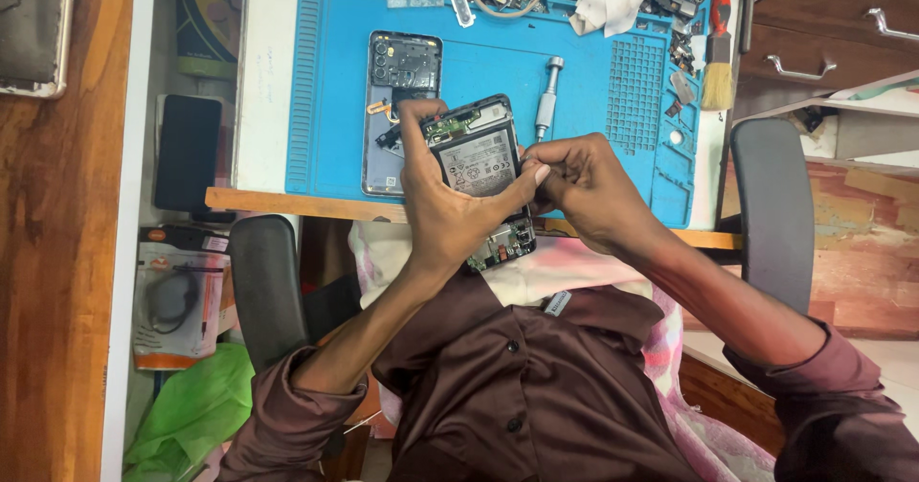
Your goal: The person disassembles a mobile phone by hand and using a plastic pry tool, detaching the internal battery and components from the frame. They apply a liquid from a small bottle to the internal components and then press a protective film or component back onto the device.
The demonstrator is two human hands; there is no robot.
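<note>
One opened phone [479, 180] above the blue mat [593, 89], gripped by left hand [445, 209]; right hand [584, 185] pinching at its edge. One back cover [402, 89], one screwdriver [548, 94], one brush [718, 51] on the mat.

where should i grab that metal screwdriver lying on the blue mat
Take the screwdriver by the long silver shaft at its middle, coming straight down from above with fingers across its width. It lies flat on the blue mat, wide cap end pointing away from the person, with bare mat on both long sides. It lies just beyond the opened phone, nearest the right hand.
</note>
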